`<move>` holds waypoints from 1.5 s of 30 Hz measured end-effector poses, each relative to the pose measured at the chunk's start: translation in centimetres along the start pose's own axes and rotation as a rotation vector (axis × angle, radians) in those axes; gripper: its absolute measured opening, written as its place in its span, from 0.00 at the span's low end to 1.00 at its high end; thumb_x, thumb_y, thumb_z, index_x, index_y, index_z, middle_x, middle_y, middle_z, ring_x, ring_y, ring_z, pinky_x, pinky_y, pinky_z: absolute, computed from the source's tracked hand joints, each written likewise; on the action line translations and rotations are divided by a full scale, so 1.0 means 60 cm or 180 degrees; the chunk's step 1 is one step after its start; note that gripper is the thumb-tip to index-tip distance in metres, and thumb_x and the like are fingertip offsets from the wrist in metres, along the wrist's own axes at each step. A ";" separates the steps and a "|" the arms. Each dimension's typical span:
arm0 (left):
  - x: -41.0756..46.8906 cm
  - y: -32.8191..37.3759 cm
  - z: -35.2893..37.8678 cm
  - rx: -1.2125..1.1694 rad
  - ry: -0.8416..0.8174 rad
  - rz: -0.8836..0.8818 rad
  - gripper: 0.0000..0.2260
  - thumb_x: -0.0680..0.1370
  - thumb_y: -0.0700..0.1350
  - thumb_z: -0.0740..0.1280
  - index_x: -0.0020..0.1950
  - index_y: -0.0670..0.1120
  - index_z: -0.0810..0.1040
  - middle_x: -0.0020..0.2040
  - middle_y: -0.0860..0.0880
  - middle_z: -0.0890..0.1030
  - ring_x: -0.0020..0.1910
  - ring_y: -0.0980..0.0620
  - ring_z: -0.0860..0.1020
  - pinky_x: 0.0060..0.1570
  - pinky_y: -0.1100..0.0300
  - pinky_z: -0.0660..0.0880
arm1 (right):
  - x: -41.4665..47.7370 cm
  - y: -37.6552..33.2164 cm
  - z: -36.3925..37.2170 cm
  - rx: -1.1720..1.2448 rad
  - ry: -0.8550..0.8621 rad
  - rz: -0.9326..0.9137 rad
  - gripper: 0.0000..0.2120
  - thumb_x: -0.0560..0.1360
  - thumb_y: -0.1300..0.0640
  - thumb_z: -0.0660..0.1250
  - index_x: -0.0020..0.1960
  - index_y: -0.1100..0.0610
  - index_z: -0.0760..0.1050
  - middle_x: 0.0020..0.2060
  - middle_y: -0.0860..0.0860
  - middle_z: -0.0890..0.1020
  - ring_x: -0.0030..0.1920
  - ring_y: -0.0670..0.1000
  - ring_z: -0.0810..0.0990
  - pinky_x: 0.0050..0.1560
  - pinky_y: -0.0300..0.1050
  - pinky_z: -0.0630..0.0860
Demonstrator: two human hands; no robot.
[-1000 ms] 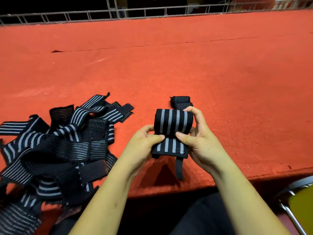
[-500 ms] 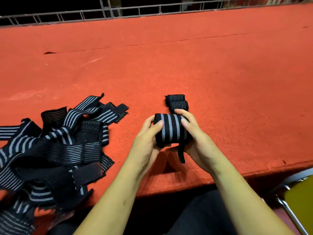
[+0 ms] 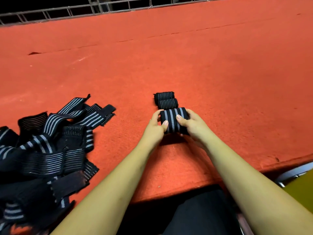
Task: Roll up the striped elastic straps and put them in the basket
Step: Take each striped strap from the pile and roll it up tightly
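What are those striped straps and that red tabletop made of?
Rolled strap: looks like woven elastic fabric, matte black with grey stripes; ribbed weave shows. Loose straps: same, limp and floppy. Table cover: probably felt or thin carpet, matte, fuzzy, with seams.

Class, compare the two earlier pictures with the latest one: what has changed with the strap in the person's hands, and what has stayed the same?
The loose tail is gone: the wide-striped black elastic strap is now fully rolled and has moved forward and down, beside the two thin-striped black rolls. The left hand and right hand still grip its ends. The tangled pile of unrolled striped straps and the red felt table cover are unchanged.
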State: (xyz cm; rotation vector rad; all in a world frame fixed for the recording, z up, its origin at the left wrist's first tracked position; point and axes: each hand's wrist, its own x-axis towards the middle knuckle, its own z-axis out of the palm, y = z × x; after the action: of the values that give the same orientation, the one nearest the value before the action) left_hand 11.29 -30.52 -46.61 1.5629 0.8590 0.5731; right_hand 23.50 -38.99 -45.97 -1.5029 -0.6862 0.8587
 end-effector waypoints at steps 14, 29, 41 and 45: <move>0.076 -0.029 0.003 0.1134 -0.0078 -0.0284 0.27 0.75 0.54 0.66 0.74 0.49 0.69 0.69 0.42 0.73 0.68 0.44 0.71 0.71 0.49 0.66 | 0.065 0.028 -0.002 -0.2938 0.0657 0.0017 0.24 0.82 0.45 0.55 0.69 0.62 0.66 0.66 0.63 0.72 0.67 0.66 0.67 0.68 0.59 0.64; -0.181 0.015 -0.426 0.2839 0.0700 0.0523 0.06 0.77 0.41 0.66 0.49 0.50 0.80 0.48 0.49 0.78 0.47 0.51 0.77 0.53 0.55 0.73 | -0.069 -0.040 0.315 -0.2779 -0.1171 -0.0686 0.43 0.66 0.40 0.77 0.72 0.63 0.68 0.62 0.61 0.78 0.64 0.58 0.76 0.65 0.48 0.71; -0.244 -0.166 -0.531 0.3567 0.0449 0.0741 0.32 0.74 0.65 0.58 0.68 0.44 0.76 0.68 0.47 0.75 0.68 0.47 0.73 0.69 0.50 0.68 | -0.108 0.030 0.464 -0.3067 -0.1584 -0.0580 0.13 0.71 0.49 0.76 0.40 0.53 0.73 0.36 0.48 0.78 0.42 0.52 0.77 0.43 0.42 0.67; -0.238 -0.201 -0.523 0.3363 0.0682 0.0999 0.28 0.77 0.61 0.62 0.69 0.43 0.75 0.69 0.48 0.74 0.68 0.46 0.73 0.67 0.45 0.70 | -0.115 0.041 0.466 -0.3319 -0.1658 -0.0604 0.19 0.66 0.40 0.77 0.43 0.50 0.72 0.36 0.45 0.76 0.47 0.55 0.77 0.54 0.48 0.69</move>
State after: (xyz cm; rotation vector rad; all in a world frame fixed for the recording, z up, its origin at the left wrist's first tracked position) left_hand -23.95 -22.20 -51.36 2.6622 1.1780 0.5352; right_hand -3.72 -29.47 -47.90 -2.0653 -1.8278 0.7738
